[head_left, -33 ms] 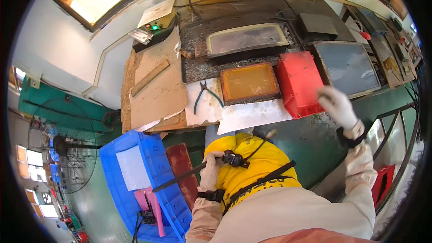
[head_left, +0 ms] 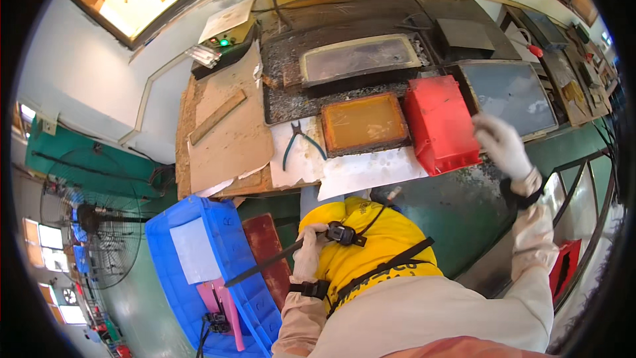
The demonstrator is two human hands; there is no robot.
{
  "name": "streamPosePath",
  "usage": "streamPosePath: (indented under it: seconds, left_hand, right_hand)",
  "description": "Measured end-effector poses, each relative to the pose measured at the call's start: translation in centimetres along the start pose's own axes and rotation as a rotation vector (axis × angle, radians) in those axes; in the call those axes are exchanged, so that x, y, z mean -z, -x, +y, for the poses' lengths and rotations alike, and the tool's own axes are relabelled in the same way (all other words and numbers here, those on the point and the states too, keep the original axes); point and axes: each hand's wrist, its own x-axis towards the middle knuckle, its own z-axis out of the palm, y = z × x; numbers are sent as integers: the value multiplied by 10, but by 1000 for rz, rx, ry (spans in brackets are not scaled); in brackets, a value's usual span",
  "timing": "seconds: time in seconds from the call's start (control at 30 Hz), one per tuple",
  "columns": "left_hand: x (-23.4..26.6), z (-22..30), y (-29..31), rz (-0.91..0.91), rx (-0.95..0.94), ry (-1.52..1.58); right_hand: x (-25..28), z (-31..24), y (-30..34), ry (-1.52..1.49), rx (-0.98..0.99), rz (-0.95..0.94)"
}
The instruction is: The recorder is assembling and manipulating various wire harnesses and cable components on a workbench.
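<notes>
My left hand (head_left: 306,255), in a pale glove, is closed around a black strap (head_left: 262,266) at my waist. The strap's loose end reaches out over the blue crate, and a black buckle (head_left: 344,234) sits just beside my fingers on a yellow cloth (head_left: 371,252). My right hand (head_left: 503,147), gloved too, hovers at the right side of a red plastic bin (head_left: 440,119), fingers loosely extended and nothing visible in them. Whether a fingertip touches the bin I cannot tell. Left of the bin lies a shallow rust-edged tray (head_left: 364,124) with an amber surface.
Green-handled cutting pliers (head_left: 301,142) lie on white paper. Behind stands a rectangular pot (head_left: 361,59) with a dull metallic surface. A grey-topped tray (head_left: 510,99) is at the right. Below left are a blue crate (head_left: 248,285) and a fan (head_left: 93,215).
My right hand has shifted slightly up and to the right, away from the red bin's front corner. My left hand keeps its hold on the strap.
</notes>
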Motion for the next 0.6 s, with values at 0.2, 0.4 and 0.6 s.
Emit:
streamPosePath:
  seconds: [0.2, 0.4, 0.6]
  left_hand:
    - [-2, 4, -14, 41, 101, 150]
    - [12, -8, -22, -59, 36, 246]
    - [17, -13, -25, -122, 6, 290]
  right_hand:
    - [69, 43, -117, 265, -139, 54]
    - [41, 147, -198, 625, -118, 48]
    - [1, 184, -217, 677, -304, 41]
